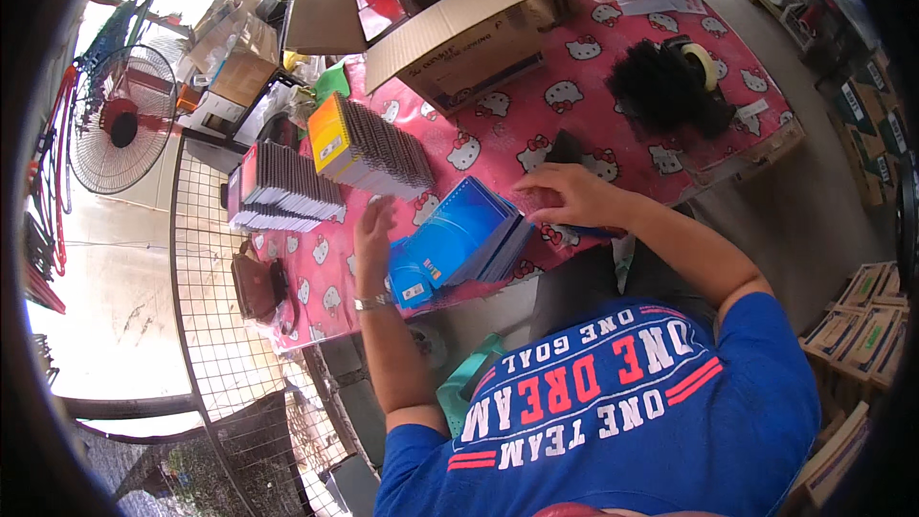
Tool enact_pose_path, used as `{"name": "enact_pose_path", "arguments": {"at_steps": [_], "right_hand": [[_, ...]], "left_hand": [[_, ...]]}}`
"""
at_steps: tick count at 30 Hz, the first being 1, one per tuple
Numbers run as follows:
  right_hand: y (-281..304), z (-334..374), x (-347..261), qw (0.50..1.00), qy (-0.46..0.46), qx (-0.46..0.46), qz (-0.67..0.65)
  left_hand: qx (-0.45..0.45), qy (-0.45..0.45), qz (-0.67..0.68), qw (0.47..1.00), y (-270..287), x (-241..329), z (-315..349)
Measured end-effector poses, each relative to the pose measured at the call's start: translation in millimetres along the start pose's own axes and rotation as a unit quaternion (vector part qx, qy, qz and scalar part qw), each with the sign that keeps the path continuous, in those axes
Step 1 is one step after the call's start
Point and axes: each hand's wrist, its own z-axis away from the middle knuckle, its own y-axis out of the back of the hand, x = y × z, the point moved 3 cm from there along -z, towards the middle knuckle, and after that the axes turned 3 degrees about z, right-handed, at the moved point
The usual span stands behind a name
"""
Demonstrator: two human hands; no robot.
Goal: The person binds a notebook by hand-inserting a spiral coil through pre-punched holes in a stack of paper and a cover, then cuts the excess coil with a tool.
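Observation:
A stack of blue spiral notebooks [459, 239] lies slanted at the near edge of the table, its sheets fanned a little at the right side. My left hand [375, 222] is raised just left of the stack, slightly smeared, with its fingers apart and nothing in them. On the other side, my right hand [572, 193] hovers by the stack's far right corner, fingers curved and apart, holding nothing that I can see. A small dark object [565, 147] lies just beyond it, partly hidden.
Stacks of yellow-covered notebooks [369, 146] and red-covered notebooks [282, 187] stand to the left. An open cardboard box [479, 48] takes up the far side. A black bristly bundle [661, 86] with a tape roll [701, 67] sits at right. A brown pouch [257, 282] is at the left edge.

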Motion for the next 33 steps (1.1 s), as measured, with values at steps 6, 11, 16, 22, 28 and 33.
{"name": "enact_pose_path", "arguments": {"at_steps": [6,11,16,22,28,33], "right_hand": [[-21.2,-47.3,-15.2,0.966,-0.087,-0.181,-0.163],[-22.3,-46.6,-14.1,0.989,0.068,-0.103,-0.077],[-25.3,-68.9,-11.5,0.971,-0.031,-0.206,-0.117],[-35.8,-71.5,2.1,0.979,0.016,-0.185,-0.087],[-42.7,-75.9,11.5,0.97,-0.016,-0.209,-0.124],[-42.4,-71.4,8.0,0.975,-0.007,-0.196,-0.107]], "left_hand": [[-0.331,0.108,-0.072,0.935,-33.9,79.4,-1.6],[-0.3,0.159,-0.137,0.93,-39.8,94.4,-4.1],[-0.306,0.181,-0.11,0.928,-38.1,71.2,-14.9],[-0.317,0.181,-0.002,0.931,-37.8,45.1,-22.7],[-0.297,0.204,0.08,0.929,-41.6,45.2,-20.5],[-0.291,0.198,0.083,0.932,-41.0,44.5,-18.1]]}}
